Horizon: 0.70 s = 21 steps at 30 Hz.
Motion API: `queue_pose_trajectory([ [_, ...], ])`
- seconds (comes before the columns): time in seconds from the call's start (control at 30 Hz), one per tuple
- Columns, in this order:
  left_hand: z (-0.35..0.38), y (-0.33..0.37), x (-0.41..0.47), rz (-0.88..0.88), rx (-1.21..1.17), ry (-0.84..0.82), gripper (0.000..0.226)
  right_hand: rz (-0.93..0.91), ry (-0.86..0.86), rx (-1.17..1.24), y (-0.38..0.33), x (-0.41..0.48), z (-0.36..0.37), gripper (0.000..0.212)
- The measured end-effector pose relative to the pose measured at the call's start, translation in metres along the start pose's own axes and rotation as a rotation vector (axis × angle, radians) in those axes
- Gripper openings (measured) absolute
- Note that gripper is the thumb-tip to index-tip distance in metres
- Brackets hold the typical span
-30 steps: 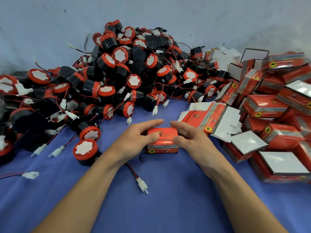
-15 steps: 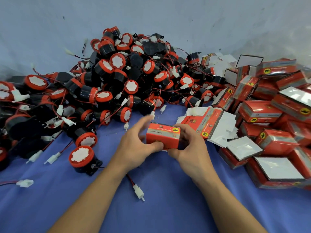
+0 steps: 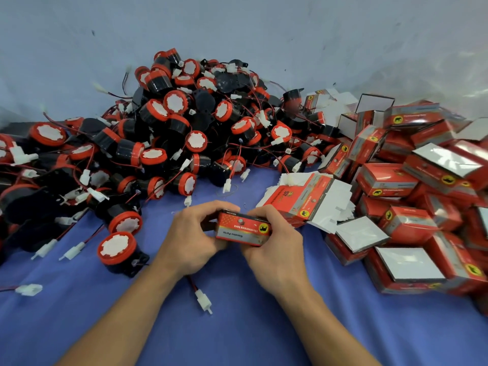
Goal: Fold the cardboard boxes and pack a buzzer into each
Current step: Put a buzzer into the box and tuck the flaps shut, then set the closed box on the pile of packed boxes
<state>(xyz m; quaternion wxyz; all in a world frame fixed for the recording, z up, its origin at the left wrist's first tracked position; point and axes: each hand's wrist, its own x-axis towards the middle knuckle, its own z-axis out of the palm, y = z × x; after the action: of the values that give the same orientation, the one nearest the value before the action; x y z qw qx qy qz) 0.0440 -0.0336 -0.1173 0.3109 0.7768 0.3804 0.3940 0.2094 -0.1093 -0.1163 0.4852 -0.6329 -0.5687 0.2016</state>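
A small red cardboard box (image 3: 241, 229) sits between both hands just above the blue cloth, its printed side facing me. My left hand (image 3: 190, 233) grips its left end with curled fingers. My right hand (image 3: 277, 247) grips its right end, fingers wrapped over the top. A red-black wire with a white connector (image 3: 203, 302) trails out below my left hand. A big heap of black-and-red buzzers (image 3: 171, 133) fills the left and back. A stack of flat unfolded boxes (image 3: 309, 199) lies just right of my hands.
Folded red boxes (image 3: 412, 207) are piled along the right side. One loose buzzer (image 3: 117, 249) stands left of my left hand, and white connectors (image 3: 29, 289) lie on the blue cloth (image 3: 237, 334). A pale wall rises behind the heap.
The box was lifted off the cloth and turned over between my hands, so a different printed side faces me. Both hands closed more tightly round its ends.
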Motion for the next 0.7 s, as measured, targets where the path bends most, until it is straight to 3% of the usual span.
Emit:
queue_pose_trajectory([
  [0.13, 0.004, 0.0, 0.0, -0.152, -0.145, -0.052, 0.085, 0.301, -0.032, 0.124, -0.006, 0.0, -0.028, 0.03],
  [0.27, 0.003, -0.006, 0.005, -0.209, -0.114, -0.017, 0.065, 0.476, -0.119, 0.549, -0.026, 0.011, -0.081, 0.025],
  [0.3, 0.004, -0.007, 0.006, -0.239, -0.109, 0.012, 0.056, 0.472, -0.067, 0.78, -0.033, 0.02, -0.098, 0.033],
  [0.37, 0.007, -0.008, 0.006, -0.269, -0.072, 0.035, 0.045, 0.466, 0.102, 1.223, -0.042, 0.043, -0.13, 0.068],
  [0.43, 0.008, -0.006, 0.006, -0.269, -0.052, 0.028, 0.04, 0.502, 0.169, 1.314, -0.051, 0.062, -0.151, 0.098],
  [0.47, 0.008, -0.006, 0.005, -0.269, -0.046, 0.021, 0.041, 0.519, 0.159, 1.208, -0.054, 0.067, -0.153, 0.092],
  [0.57, 0.009, -0.006, 0.007, -0.271, -0.018, -0.003, 0.044, 0.412, 0.127, 0.579, -0.049, 0.069, -0.139, 0.031],
  [0.63, 0.01, -0.007, 0.008, -0.268, 0.0, -0.014, 0.045, 0.236, 0.094, 0.02, -0.038, 0.063, -0.125, 0.028],
  [0.7, 0.011, -0.008, 0.008, -0.262, 0.027, -0.013, 0.045, 0.103, -0.008, -0.554, -0.025, 0.06, -0.109, 0.04],
])
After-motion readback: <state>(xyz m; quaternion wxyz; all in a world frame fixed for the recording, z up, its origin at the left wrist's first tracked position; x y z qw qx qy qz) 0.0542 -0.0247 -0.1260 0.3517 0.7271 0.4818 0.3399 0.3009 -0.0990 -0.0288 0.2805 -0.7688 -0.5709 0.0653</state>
